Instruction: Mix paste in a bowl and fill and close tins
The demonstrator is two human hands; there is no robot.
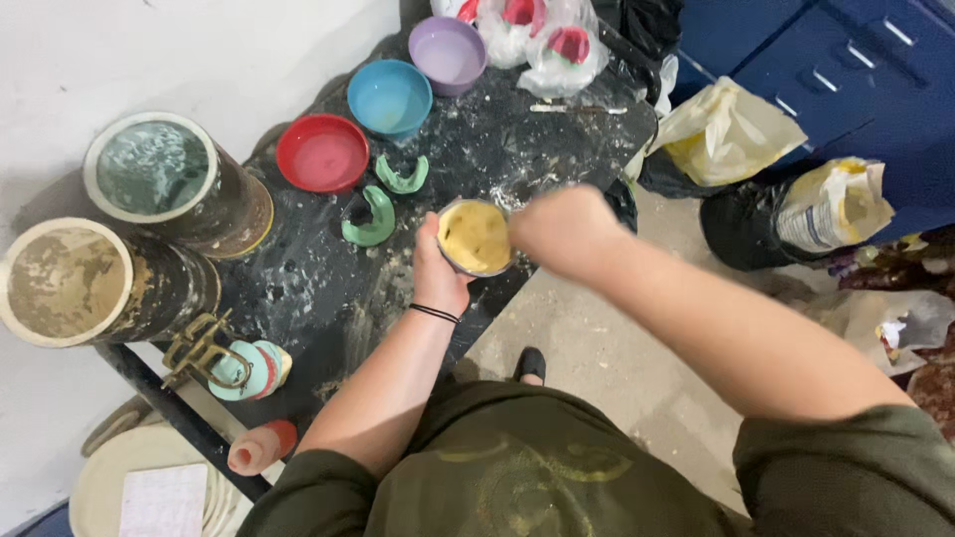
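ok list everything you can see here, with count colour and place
cup: 1, metal with yellow mix, held at table edge
bowls: 3, red, blue, purple, in a row on the table
moulds: 2, green, curved, beside the red bowl
drums: 2, dark and stained, at the table's left
table: 1, black, spattered white
clamp: 1, brass, near front edge
bags: several, yellow-white plastic, on floor at right
cabinet: 1, blue, top right
left hand: grips the cup
right hand: blurred, at the cup's rim

Soft, even overhead light, faint shadows; the right hand is motion-blurred, frame edges slightly stretched.
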